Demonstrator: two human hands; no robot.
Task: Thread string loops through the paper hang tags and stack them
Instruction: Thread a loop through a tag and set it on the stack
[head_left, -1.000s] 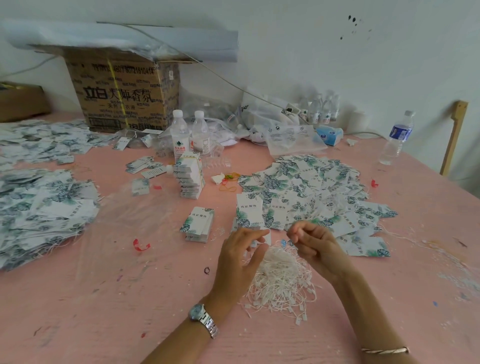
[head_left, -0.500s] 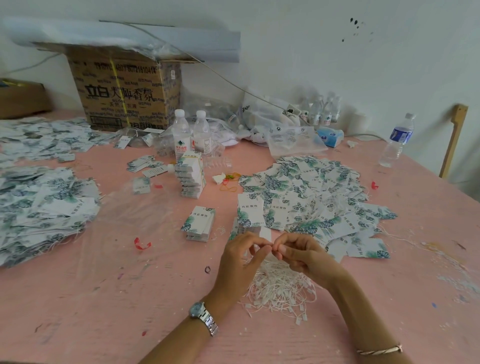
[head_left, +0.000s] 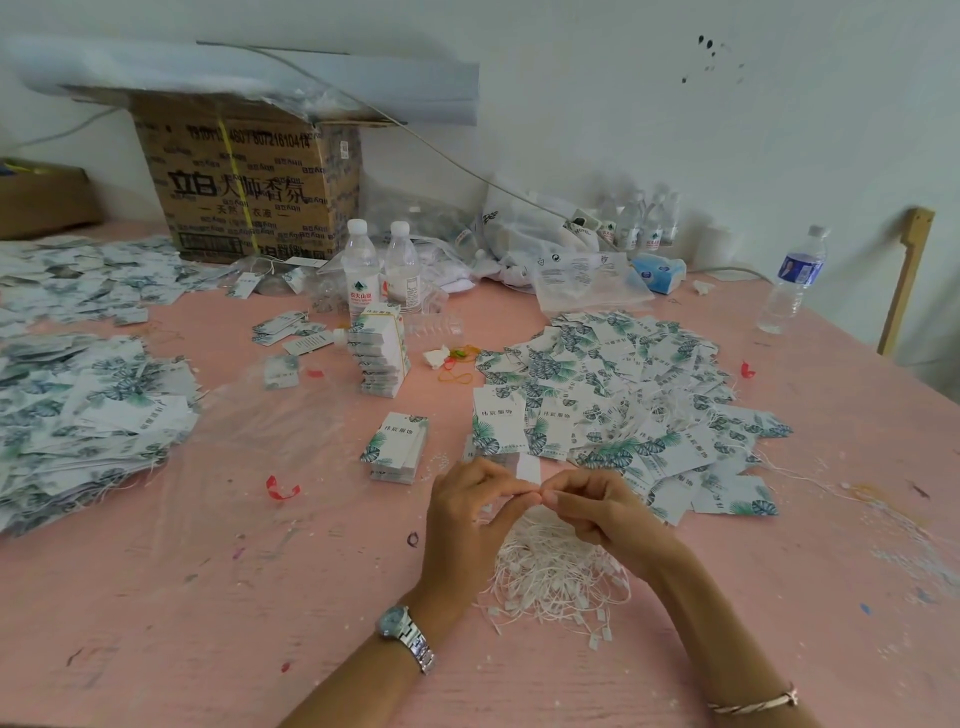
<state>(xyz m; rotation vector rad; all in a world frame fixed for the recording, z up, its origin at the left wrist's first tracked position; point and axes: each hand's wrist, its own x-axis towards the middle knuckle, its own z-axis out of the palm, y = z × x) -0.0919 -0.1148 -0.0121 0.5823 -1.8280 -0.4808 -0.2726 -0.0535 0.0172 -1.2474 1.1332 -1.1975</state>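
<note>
nearest the camera: a watch (head_left: 402, 631) on the left wrist, a thin bracelet (head_left: 753, 702) on the right, both forearms in over the pink table (head_left: 182, 623). left hand (head_left: 467, 514) and right hand (head_left: 597, 512) meet fingertip to fingertip above the heap of white string loops (head_left: 558, 579), which lies on the table under and between the two wrists. both hands are closed into pinches. left thumb and forefinger grip one hang tag (head_left: 528, 467), a small white card standing up just behind where the fingers meet. right thumb and forefinger pinch at that tag's lower edge (any string there is too thin to make out). left of the hands: a red scrap (head_left: 281, 488), then a short stack of tags (head_left: 397, 447). just beside and behind the right hand, a wide spread of loose leaf-print tags (head_left: 634, 395) with strings trailing out. further back: a taller stack (head_left: 379, 358), some rubber bands (head_left: 457, 366), two water bottles (head_left: 361, 270). far left, a big heap of tags (head_left: 78, 415). at the wall: a cardboard box (head_left: 249, 182), plastic bags (head_left: 587, 280), a third bottle (head_left: 792, 280) far right.
</note>
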